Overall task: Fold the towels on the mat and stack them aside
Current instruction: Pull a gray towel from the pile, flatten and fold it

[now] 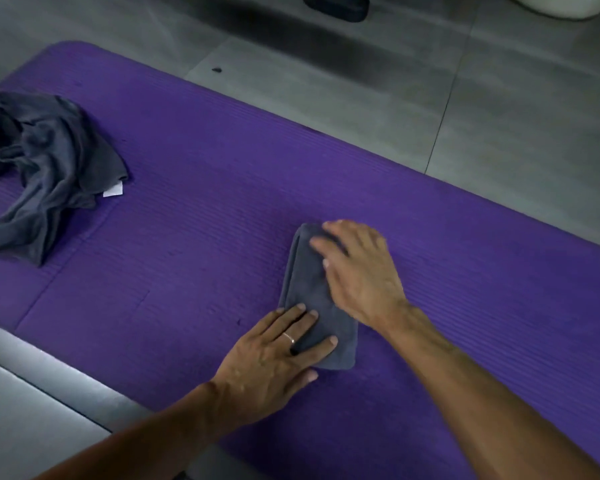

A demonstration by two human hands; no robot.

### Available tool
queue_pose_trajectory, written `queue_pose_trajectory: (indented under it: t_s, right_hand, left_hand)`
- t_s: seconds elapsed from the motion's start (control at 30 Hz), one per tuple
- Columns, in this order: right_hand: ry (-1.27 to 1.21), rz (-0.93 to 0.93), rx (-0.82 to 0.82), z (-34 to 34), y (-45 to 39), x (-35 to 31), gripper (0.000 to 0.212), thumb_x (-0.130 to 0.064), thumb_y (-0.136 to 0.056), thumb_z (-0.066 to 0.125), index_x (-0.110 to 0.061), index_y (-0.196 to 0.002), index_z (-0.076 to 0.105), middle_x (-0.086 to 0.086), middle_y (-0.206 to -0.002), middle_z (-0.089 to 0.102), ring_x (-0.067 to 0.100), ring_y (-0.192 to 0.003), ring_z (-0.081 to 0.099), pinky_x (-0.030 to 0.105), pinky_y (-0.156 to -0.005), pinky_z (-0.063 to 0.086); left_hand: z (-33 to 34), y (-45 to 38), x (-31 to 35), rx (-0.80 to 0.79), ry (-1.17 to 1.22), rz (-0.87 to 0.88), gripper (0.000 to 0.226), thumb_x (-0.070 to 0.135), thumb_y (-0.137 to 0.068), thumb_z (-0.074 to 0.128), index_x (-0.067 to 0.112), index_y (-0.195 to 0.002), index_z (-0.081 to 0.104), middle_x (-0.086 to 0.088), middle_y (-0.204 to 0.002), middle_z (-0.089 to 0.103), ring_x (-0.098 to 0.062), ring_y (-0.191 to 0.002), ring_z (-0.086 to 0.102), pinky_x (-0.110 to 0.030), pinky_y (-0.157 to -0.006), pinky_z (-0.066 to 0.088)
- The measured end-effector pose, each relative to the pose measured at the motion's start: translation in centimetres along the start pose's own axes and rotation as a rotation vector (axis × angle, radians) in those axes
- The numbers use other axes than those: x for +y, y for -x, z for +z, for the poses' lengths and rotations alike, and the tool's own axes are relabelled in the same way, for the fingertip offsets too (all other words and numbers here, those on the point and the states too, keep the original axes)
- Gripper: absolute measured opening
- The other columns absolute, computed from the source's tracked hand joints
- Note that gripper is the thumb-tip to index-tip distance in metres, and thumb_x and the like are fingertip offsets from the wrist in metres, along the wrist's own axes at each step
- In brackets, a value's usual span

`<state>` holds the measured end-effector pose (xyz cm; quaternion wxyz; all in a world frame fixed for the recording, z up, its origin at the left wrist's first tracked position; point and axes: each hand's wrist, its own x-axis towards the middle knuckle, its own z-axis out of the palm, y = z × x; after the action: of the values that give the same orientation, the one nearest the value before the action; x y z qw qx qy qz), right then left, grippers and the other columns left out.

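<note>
Both hands' fingers (303, 317) flat on folded towel (309, 289) — long axis near-to-far, tilted left.

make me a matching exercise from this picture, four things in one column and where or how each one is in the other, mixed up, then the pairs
Things
1. folded towel
2. crumpled towel
3. left hand
4. right hand

States
A. lies in a loose heap at the mat's left end
B. rests flat on the near end of the folded towel, wearing a ring
C. lies as a narrow strip mid-mat under both hands
D. presses on the far end of the folded towel

Pairs: 1-C, 2-A, 3-B, 4-D
</note>
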<state>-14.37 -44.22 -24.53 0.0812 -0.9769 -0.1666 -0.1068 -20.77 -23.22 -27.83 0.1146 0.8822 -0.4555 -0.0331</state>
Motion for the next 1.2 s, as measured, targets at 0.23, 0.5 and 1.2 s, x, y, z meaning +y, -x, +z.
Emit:
queue_pose_trajectory:
  t_s: [0.23, 0.5, 1.2]
  right_hand:
    - [0.059, -0.183, -0.509, 2.6, 0.1, 3.8, 0.059, -0.063, -0.096, 0.007, -0.044, -0.150, -0.003, -0.007, -0.162, -0.007, 0.016, -0.150, -0.008, 0.047, -0.119, -0.009]
    - [0.160, -0.218, -0.281, 0.9, -1.0, 3.1, 0.069, -0.017, -0.087, 0.048, -0.031, -0.151, 0.028, 0.012, -0.159, 0.023, 0.030, -0.147, 0.022, 0.052, -0.117, 0.012]
    - [-0.500, 0.316, -0.461, -4.8, -1.1, 2.0, 0.073, -0.035, -0.067, 0.085, -0.025, -0.130, 0.049, -0.007, -0.140, 0.049, 0.012, -0.138, 0.035, 0.045, -0.120, 0.019]
  left_hand:
    - [1.0, 0.2, -0.2, 0.019, -0.025, -0.013, 0.059, 0.052, -0.091, 0.051, 0.037, -0.146, 0.038, -0.005, -0.152, 0.038, -0.026, -0.143, 0.031, -0.052, -0.112, 0.027]
    - [0.8, -0.7, 0.6, 0.066, -0.105, -0.037, 0.071, 0.056, -0.072, 0.070, 0.037, -0.136, 0.047, -0.006, -0.142, 0.050, -0.025, -0.135, 0.041, -0.057, -0.110, 0.025]
    - [-11.4, -5.2, -5.4, 0.219, 1.332, -0.602, 0.025, 0.007, -0.079, 0.074, 0.015, -0.102, 0.068, 0.008, -0.088, 0.074, -0.005, -0.083, 0.069, -0.017, -0.069, 0.052]
